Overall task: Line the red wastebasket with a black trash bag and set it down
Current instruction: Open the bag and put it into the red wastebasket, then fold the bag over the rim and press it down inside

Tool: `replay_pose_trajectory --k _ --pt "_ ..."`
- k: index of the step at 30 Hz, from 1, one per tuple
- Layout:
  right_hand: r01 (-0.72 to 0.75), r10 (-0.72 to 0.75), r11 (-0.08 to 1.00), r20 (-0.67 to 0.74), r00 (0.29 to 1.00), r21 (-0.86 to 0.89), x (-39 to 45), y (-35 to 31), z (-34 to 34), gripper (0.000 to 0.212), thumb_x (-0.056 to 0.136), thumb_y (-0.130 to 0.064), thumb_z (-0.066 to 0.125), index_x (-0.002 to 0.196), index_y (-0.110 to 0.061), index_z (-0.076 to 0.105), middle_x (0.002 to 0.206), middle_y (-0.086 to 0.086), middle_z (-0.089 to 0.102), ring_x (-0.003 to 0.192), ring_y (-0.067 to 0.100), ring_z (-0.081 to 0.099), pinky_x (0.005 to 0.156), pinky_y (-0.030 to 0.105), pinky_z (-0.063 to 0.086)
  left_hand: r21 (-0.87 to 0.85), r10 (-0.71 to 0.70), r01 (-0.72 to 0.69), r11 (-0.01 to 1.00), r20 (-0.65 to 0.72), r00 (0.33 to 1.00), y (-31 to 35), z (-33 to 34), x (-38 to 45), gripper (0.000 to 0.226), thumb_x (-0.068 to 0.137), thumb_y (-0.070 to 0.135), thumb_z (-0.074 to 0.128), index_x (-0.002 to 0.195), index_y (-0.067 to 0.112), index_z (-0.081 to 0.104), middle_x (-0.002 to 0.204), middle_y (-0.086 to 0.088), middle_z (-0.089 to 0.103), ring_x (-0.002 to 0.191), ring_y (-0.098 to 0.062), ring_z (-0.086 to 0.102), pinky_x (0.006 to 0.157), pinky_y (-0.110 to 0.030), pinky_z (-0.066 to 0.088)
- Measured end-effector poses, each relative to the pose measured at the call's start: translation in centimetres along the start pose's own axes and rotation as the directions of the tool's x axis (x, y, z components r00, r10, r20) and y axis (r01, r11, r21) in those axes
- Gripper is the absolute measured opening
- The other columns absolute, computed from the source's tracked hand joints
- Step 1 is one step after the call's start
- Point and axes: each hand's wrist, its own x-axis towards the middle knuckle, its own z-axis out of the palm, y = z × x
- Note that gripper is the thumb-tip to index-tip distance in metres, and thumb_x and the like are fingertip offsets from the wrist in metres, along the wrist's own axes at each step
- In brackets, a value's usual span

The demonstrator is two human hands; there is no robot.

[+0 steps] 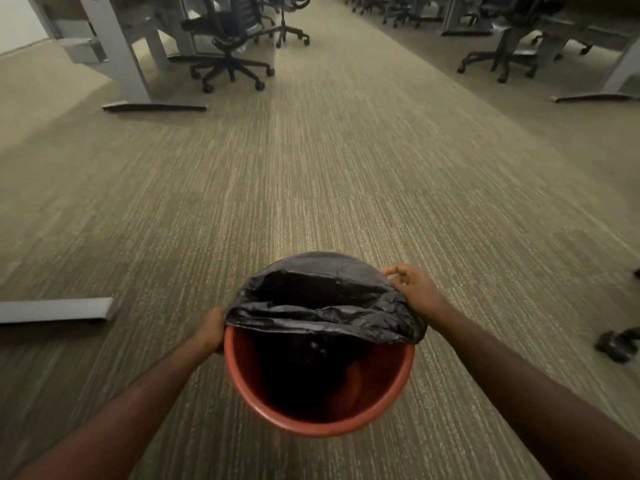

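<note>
Over the carpet (311, 168), both hands — left hand (212, 330), right hand (417, 289) — grip the black trash bag (325, 306) on the red wastebasket (388, 372); a hard tug could slip it off the far rim.

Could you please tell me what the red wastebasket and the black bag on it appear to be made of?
The wastebasket looks like moulded plastic: smooth, even red wall and rolled rim with a dull sheen. The trash bag looks like thin plastic film: glossy, crinkled and folding loosely over the far rim.
</note>
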Motion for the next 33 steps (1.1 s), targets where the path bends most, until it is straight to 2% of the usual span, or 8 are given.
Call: replay_pose_trajectory --k 4,7,10,12,17,23,26,33 --pt "0.31 -0.389 0.906 -0.279 0.878 -0.287 -2.5 -2.0 -0.8 0.023 0.101 -0.026 0.049 0.113 -0.023 0.068 0.11 -0.004 0.069 0.099 0.014 0.064 0.09 0.04 0.053 -0.038 -0.058 0.059 0.998 0.025 0.998 -0.6 0.0 -1.9 0.049 0.098 0.031 0.044 0.058 0.006 0.059 0.052 -0.016 0.062 0.045 -0.029 0.06 0.051 -0.031 0.053" --pt "0.571 -0.604 0.695 0.074 0.793 -0.437 -5.4 -4.9 -0.8 0.04 0.099 -0.052 0.043 0.124 -0.03 0.065 0.115 -0.01 0.069 0.107 0.012 0.061 0.1 0.043 0.044 -0.147 -0.095 0.114 0.982 0.132 0.987 -1.2 -0.8 -3.1 0.053 0.087 0.054 0.051 0.058 0.012 0.067 0.054 -0.008 0.068 0.046 -0.023 0.066 0.048 -0.03 0.055" --pt "0.651 -0.453 0.397 0.478 0.752 -0.648 -8.3 -6.5 1.5 0.065 0.089 -0.07 0.041 0.136 -0.03 0.059 0.117 -0.007 0.07 0.114 0.017 0.06 0.107 0.039 0.041 -0.219 -0.111 0.162 0.962 0.227 0.968 -1.5 -1.7 -4.5 0.038 0.092 0.039 0.053 0.063 0.016 0.062 0.046 0.0 0.059 0.036 -0.012 0.055 0.044 -0.024 0.05" --pt "0.672 -0.434 0.257 0.539 0.722 -0.694 -9.5 -5.9 2.1 0.049 0.091 -0.058 0.046 0.127 -0.029 0.064 0.112 -0.007 0.069 0.112 0.018 0.061 0.105 0.036 0.04 -0.239 -0.107 0.163 0.957 0.23 0.967 -1.4 -1.5 -4.9 0.03 0.093 0.029 0.056 0.068 0.014 0.061 0.048 -0.001 0.059 0.036 -0.011 0.055 0.043 -0.024 0.052" --pt "0.682 -0.682 0.414 0.291 0.671 -0.602 -13.2 -4.4 1.7 0.024 0.095 -0.034 0.052 0.105 -0.025 0.072 0.098 -0.008 0.068 0.094 0.017 0.062 0.09 0.034 0.046 -0.31 -0.099 0.165 0.936 0.219 0.971 -2.2 -3.0 -5.6 0.019 0.097 0.013 0.053 0.081 0.007 0.062 0.056 -0.006 0.067 0.039 -0.011 0.063 0.04 -0.022 0.053" --pt "0.749 -0.818 0.411 0.153 0.555 -0.52 -17.4 -1.2 2.7 0.024 0.1 -0.027 0.049 0.1 -0.017 0.071 0.105 -0.001 0.066 0.093 0.018 0.062 0.082 0.032 0.049 -0.086 -0.044 0.058 0.995 0.157 0.987 -3.4 -2.9 -6.1 0.027 0.1 0.013 0.051 0.075 0.004 0.056 0.046 -0.007 0.062 0.034 -0.016 0.062 0.034 -0.024 0.05" --pt "0.729 -0.796 0.482 0.106 0.596 -0.486 -19.3 0.6 3.7 0.015 0.097 -0.031 0.055 0.094 -0.022 0.067 0.097 -0.004 0.061 0.089 0.015 0.054 0.082 0.025 0.04 0.047 0.026 -0.031 0.998 0.102 0.994 -3.7 -2.8 -5.7 0.025 0.098 0.013 0.054 0.077 0.002 0.059 0.051 -0.01 0.067 0.041 -0.022 0.067 0.037 -0.028 0.051" --pt "0.801 -0.787 0.318 0.329 0.521 -0.508 -19.6 4.3 2.2 0.03 0.093 -0.044 0.063 0.072 -0.023 0.057 0.068 -0.008 0.05 0.062 0.015 0.048 0.066 0.029 0.037 0.139 0.089 -0.106 0.985 0.122 0.988 -4.2 -2.0 -4.9 0.02 0.097 0.012 0.058 0.083 0.0 0.064 0.055 -0.012 0.068 0.042 -0.023 0.067 0.04 -0.032 0.055"
